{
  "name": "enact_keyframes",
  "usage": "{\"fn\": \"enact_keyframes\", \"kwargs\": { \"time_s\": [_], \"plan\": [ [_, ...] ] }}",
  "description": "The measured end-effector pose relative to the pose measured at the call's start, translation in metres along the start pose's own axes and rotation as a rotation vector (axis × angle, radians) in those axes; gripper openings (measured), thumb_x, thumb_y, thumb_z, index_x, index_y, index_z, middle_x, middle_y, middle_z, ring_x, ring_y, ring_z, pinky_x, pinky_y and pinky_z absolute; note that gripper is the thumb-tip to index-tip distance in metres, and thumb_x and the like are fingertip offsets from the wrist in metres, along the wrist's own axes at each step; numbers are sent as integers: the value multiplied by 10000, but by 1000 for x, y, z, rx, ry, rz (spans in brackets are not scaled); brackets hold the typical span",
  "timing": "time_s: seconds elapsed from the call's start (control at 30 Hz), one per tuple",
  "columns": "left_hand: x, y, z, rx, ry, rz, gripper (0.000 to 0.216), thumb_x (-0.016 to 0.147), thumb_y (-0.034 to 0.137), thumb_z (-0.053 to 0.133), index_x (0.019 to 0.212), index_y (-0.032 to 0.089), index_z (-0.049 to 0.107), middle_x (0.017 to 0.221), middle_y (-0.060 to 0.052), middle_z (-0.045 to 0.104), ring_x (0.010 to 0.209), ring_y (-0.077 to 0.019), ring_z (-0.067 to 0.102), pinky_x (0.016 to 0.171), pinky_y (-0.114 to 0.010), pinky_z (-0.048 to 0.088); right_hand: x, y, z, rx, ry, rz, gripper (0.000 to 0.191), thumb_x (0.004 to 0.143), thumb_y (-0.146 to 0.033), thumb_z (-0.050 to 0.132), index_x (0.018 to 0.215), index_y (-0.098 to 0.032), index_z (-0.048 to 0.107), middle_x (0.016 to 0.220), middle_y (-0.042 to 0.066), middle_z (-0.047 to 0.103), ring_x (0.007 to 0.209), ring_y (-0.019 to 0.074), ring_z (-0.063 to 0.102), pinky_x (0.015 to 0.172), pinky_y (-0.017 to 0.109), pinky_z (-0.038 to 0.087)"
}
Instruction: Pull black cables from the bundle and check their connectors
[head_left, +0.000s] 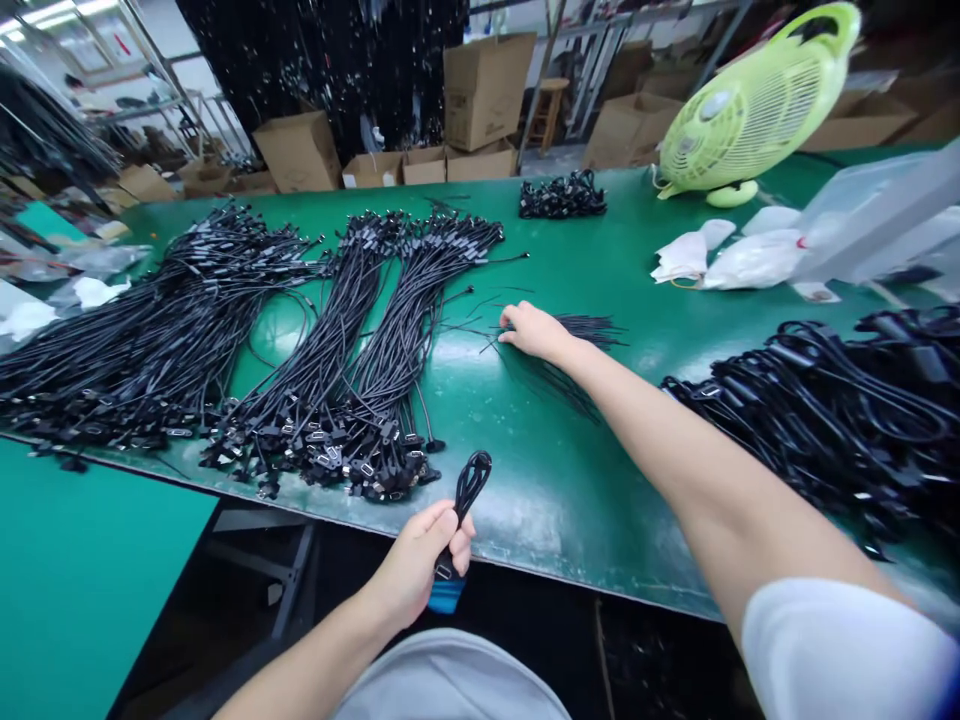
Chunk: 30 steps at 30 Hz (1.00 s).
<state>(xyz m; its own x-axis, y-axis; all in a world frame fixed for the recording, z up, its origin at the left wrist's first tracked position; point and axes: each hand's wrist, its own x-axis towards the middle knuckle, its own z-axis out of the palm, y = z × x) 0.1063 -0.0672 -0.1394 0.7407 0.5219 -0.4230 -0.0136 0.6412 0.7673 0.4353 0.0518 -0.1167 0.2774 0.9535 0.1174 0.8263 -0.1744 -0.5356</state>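
Observation:
My left hand (427, 560) is closed around a coiled black cable (471, 482) just in front of the table's near edge. The cable's loop sticks up above the thumb, and a connector shows below the fingers. Out over the middle of the table, my right hand (532, 330) has its fingers curled toward the thumb at the left end of a pile of thin black ties (592, 328). A few loose ties lie about its fingertips; whether one is pinched is too small to tell.
Bundles of straight black cables with connectors (397, 350) cover the left of the green table (525, 520). Coiled cables (840, 400) are heaped at the right, with a smaller pile (562, 195) at the back. A green fan (750, 110) and white plastic bags (757, 255) stand back right.

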Motion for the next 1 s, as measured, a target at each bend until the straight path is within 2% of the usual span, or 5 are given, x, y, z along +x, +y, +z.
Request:
{"fn": "enact_keyframes", "kwargs": {
  "time_s": [0.27,0.47,0.67,0.8,1.0],
  "plan": [
    [-2,1,-13,-58,-29,25,440,785,545,700,774,131,551,580,58,401,496,-58,387,526,-223,292,-2,-4,-32,-30,60,-19,259,814,-203,605,580,-169,500,623,5,517,570,74,447,618,257,336],
    [1,13,2,-84,-73,111,407,792,507,701,841,121,581,557,80,368,465,-46,333,489,-211,282,-126,-53,-12,232,227,122,129,884,-300,532,889,-178,576,736,20,569,636,128,491,619,275,360],
    [7,1,8,48,-126,241,478,879,488,601,1186,123,568,617,72,415,517,-64,411,534,-210,352,-243,-112,60,942,-52,311,257,839,-429,587,873,-174,595,617,-13,541,542,113,473,544,254,398],
    [2,-2,0,394,-23,353,432,953,426,465,1201,112,628,666,29,489,558,-81,439,581,-226,405,-260,-113,66,430,100,-23,200,922,-331,531,871,-177,647,768,38,633,661,133,561,621,268,436],
    [-11,7,-8,1014,13,516,435,925,217,383,1295,213,612,1074,-69,694,1007,-200,626,978,-341,460,-245,-120,37,-467,308,-955,255,929,-69,436,945,-124,685,1026,101,687,902,185,596,773,327,440]
  ]
}}
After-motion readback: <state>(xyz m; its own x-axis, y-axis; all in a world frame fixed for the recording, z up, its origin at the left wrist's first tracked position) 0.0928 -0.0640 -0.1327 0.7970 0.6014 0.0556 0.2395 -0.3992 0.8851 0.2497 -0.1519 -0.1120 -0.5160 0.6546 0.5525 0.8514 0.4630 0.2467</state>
